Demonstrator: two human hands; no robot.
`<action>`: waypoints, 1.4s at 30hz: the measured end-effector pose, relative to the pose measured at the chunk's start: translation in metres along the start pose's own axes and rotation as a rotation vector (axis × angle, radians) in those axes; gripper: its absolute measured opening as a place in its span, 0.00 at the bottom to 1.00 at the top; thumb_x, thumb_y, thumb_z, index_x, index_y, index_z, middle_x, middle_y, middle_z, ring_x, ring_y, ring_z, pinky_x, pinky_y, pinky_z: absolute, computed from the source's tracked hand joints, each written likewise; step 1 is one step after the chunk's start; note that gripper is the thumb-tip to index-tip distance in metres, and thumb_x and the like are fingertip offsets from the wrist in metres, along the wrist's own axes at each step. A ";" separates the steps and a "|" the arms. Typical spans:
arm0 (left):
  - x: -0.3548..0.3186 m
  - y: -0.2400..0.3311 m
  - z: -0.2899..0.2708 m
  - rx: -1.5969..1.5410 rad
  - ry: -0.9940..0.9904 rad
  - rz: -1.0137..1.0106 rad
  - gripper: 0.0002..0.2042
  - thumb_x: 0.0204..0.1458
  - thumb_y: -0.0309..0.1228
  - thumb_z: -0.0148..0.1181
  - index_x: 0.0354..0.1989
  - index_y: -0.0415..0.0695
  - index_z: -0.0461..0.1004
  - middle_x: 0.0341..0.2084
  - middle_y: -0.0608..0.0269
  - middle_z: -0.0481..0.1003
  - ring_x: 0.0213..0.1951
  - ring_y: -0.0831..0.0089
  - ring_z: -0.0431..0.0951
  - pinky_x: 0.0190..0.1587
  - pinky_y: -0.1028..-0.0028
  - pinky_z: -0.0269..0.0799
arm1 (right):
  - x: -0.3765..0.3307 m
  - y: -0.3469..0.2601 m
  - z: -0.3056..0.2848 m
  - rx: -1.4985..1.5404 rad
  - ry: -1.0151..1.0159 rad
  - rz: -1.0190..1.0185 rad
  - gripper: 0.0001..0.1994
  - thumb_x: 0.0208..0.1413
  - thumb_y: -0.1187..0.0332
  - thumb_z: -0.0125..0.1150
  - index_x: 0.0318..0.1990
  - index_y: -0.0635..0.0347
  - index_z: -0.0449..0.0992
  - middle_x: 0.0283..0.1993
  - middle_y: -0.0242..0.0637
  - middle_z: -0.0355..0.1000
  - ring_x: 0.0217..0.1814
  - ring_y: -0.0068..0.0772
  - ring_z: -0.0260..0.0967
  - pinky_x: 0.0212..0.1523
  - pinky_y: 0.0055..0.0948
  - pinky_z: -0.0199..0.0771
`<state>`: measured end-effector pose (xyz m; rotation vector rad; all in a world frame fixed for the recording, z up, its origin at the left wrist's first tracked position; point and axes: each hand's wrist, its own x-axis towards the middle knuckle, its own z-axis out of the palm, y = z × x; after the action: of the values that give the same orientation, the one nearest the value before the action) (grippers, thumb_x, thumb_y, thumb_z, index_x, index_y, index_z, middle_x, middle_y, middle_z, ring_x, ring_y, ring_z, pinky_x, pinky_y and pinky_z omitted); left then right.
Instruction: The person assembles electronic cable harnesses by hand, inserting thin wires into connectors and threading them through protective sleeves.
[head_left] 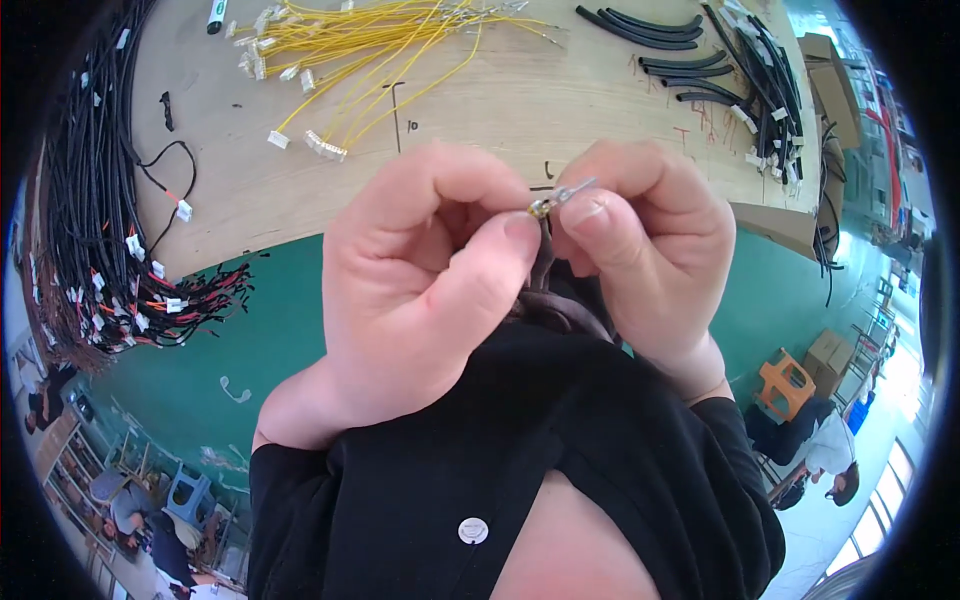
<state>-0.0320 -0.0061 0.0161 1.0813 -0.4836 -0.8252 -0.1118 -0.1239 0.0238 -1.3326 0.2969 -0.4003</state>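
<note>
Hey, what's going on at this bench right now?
A person holds a dark wire up close, pinched between left hand and right hand, with a small metal terminal at its tip. On the wooden bench behind lie yellow leads, black tubing pieces and a black wire bundle.

My two hands are drawn up close under my face, knuckles nearly meeting in the middle of the view. My left hand (420,290) is curled into a loose fist, thumb stretched across to the right with its tip pressed against the forefinger in a tight pinch. My right hand (650,240) is curled the same way, its thumb lying flat with the nail turned up toward me, pinching against its own forefinger. The two thumb tips almost touch. Both wrists bend inward, and black sleeves cover my forearms below them.
</note>
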 end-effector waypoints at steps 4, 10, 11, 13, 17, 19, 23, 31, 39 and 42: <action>0.000 -0.001 0.000 -0.056 0.031 -0.009 0.05 0.45 0.21 0.47 0.31 0.37 0.65 0.27 0.61 0.68 0.24 0.79 0.65 0.27 0.82 0.61 | 0.001 0.000 0.000 0.025 0.040 0.004 0.07 0.48 0.71 0.52 0.29 0.67 0.68 0.21 0.34 0.64 0.19 0.15 0.57 0.20 0.11 0.56; 0.001 0.000 0.002 0.010 0.058 -0.014 0.05 0.43 0.18 0.47 0.31 0.37 0.66 0.29 0.61 0.68 0.25 0.80 0.65 0.28 0.83 0.61 | 0.002 -0.006 -0.001 -0.123 0.019 0.005 0.03 0.46 0.77 0.53 0.29 0.67 0.68 0.24 0.35 0.66 0.21 0.15 0.59 0.21 0.12 0.59; 0.002 -0.001 0.002 0.022 0.049 0.016 0.06 0.43 0.18 0.47 0.31 0.37 0.66 0.29 0.61 0.67 0.26 0.80 0.65 0.29 0.83 0.61 | 0.001 -0.006 0.000 -0.137 0.037 0.014 0.03 0.46 0.77 0.53 0.29 0.67 0.68 0.24 0.35 0.67 0.21 0.15 0.60 0.22 0.11 0.59; 0.004 -0.003 0.000 0.059 0.019 0.034 0.06 0.43 0.18 0.47 0.31 0.37 0.66 0.29 0.61 0.67 0.26 0.80 0.65 0.29 0.83 0.61 | 0.000 -0.005 0.001 -0.152 0.060 0.022 0.03 0.45 0.78 0.53 0.29 0.68 0.68 0.25 0.35 0.67 0.22 0.15 0.60 0.22 0.11 0.60; 0.001 0.000 0.002 0.030 0.084 -0.045 0.06 0.43 0.19 0.46 0.31 0.37 0.66 0.29 0.61 0.67 0.25 0.79 0.64 0.29 0.82 0.61 | -0.001 -0.007 0.003 -0.141 0.095 0.028 0.04 0.46 0.77 0.53 0.30 0.68 0.69 0.25 0.33 0.67 0.22 0.14 0.60 0.23 0.11 0.60; 0.001 -0.002 0.001 -0.049 0.103 -0.060 0.06 0.43 0.20 0.46 0.31 0.36 0.66 0.29 0.61 0.67 0.25 0.78 0.64 0.28 0.81 0.60 | -0.002 -0.007 0.003 -0.135 0.095 0.047 0.03 0.47 0.77 0.53 0.30 0.68 0.69 0.24 0.33 0.67 0.22 0.15 0.60 0.23 0.11 0.61; 0.000 -0.001 0.002 -0.136 0.128 -0.131 0.06 0.43 0.22 0.46 0.31 0.36 0.66 0.28 0.60 0.68 0.24 0.77 0.64 0.27 0.80 0.60 | -0.003 -0.004 0.001 -0.068 0.057 0.033 0.03 0.47 0.78 0.52 0.30 0.68 0.69 0.24 0.33 0.67 0.22 0.16 0.61 0.24 0.12 0.61; 0.006 0.001 -0.005 0.007 0.039 -0.100 0.04 0.43 0.21 0.48 0.28 0.36 0.67 0.25 0.62 0.67 0.22 0.79 0.64 0.24 0.82 0.58 | 0.007 -0.005 -0.012 -0.340 -0.043 -0.048 0.03 0.44 0.81 0.52 0.28 0.70 0.70 0.25 0.35 0.67 0.23 0.17 0.61 0.23 0.13 0.61; 0.005 0.005 0.001 0.128 0.105 -0.243 0.03 0.43 0.18 0.49 0.22 0.39 0.66 0.18 0.71 0.65 0.20 0.89 0.63 0.22 0.88 0.58 | 0.004 -0.010 -0.011 -0.461 -0.019 0.216 0.02 0.45 0.77 0.54 0.24 0.66 0.71 0.20 0.29 0.67 0.20 0.14 0.61 0.21 0.10 0.59; 0.006 -0.015 -0.014 0.253 0.033 -0.081 0.03 0.41 0.17 0.49 0.22 0.39 0.66 0.20 0.71 0.65 0.22 0.88 0.63 0.23 0.86 0.59 | 0.010 -0.004 -0.010 -0.126 0.016 0.516 0.05 0.46 0.73 0.54 0.23 0.64 0.71 0.19 0.29 0.67 0.20 0.14 0.62 0.19 0.12 0.60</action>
<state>-0.0238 -0.0060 -0.0036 1.3536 -0.5287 -0.8304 -0.1073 -0.1377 0.0253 -1.3191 0.6691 0.0432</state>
